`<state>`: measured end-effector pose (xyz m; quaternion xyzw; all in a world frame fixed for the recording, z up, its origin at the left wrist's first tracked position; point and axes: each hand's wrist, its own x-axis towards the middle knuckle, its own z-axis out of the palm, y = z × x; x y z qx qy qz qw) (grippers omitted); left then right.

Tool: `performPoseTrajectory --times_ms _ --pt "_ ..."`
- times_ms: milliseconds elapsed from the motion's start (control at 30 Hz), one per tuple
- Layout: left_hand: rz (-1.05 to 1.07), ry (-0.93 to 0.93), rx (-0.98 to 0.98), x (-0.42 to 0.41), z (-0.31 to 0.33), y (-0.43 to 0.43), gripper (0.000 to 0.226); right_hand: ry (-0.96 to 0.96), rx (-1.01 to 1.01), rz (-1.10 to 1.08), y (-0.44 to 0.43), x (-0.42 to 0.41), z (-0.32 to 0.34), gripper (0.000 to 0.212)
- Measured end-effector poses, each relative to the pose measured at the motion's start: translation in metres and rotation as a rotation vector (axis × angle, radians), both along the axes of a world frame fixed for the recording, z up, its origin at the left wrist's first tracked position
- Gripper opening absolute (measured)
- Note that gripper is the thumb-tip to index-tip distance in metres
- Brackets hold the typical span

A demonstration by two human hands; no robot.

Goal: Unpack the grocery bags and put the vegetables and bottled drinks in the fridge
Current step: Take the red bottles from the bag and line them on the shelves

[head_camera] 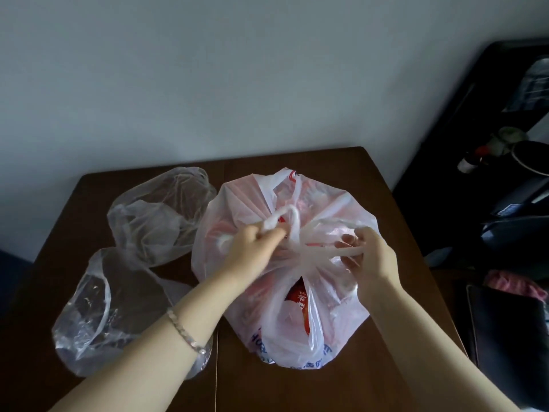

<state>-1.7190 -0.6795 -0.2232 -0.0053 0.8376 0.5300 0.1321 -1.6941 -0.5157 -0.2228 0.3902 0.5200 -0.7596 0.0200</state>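
Observation:
A full white grocery bag with red and blue print stands in the middle of the dark brown table, its handles tied in a knot on top. My left hand pinches one twisted handle loop at the knot. My right hand grips the other stretched handle on the right side. Red packaging shows through a gap in the bag's front; the rest of its contents are hidden. Two clear plastic bags lie to the left, one at the back and one nearer me.
A pale wall runs behind the table. Dark furniture with small bottles and a round black dish stands at the right, with a black flat object and pink cloth below it. A bracelet circles my left wrist.

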Motion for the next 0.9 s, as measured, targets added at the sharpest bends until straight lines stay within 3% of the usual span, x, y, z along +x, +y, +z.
performPoseTrajectory --times_ms 67,167,233,300,367,433,533,600,733,767,833,867,900 --pt "0.008 -0.059 -0.057 -0.003 0.003 -0.007 0.037 0.04 0.24 0.23 -0.003 0.006 -0.001 0.016" --pt "-0.321 0.014 -0.192 0.006 0.006 -0.006 0.027 0.066 0.808 0.741 -0.02 0.023 -0.014 0.027" --pt "-0.526 0.087 -0.418 0.012 -0.007 -0.001 0.07 0.081 1.245 0.814 -0.031 0.033 -0.028 0.031" --pt "-0.571 0.201 -0.651 0.017 -0.013 0.004 0.087 0.204 1.35 0.716 -0.038 0.039 -0.038 0.029" --pt "-0.545 0.305 -0.614 0.017 -0.019 0.002 0.085 0.206 1.225 0.596 -0.033 0.037 -0.035 0.028" --pt "-0.507 0.322 -0.487 0.012 -0.024 -0.007 0.082 0.14 0.988 0.451 -0.02 0.033 -0.028 0.041" --pt "-0.555 0.341 -0.618 0.002 -0.018 -0.025 0.081 0.166 0.811 0.25 0.003 0.037 -0.016 0.055" --pt "-0.595 0.369 -0.773 -0.003 -0.01 -0.038 0.074 0.17 0.781 0.116 0.019 0.046 -0.015 0.047" --pt "-0.712 0.616 -0.862 -0.006 0.001 -0.077 0.032 0.028 0.599 -0.213 0.062 0.058 -0.024 0.008" --pt "-0.744 0.62 -0.892 -0.005 0.004 -0.087 0.019 -0.044 0.511 -0.304 0.076 0.058 -0.028 0.015" --pt "-0.79 0.448 -1.02 0.002 0.013 -0.104 0.008 -0.171 0.27 -0.415 0.094 0.058 -0.028 0.012" --pt "-0.781 0.315 -1.087 0.007 0.012 -0.114 0.014 -0.214 0.252 -0.416 0.098 0.059 -0.026 0.01" --pt "-0.781 0.121 -1.192 0.012 0.012 -0.12 0.02 -0.22 0.359 -0.385 0.101 0.059 -0.027 0.027"
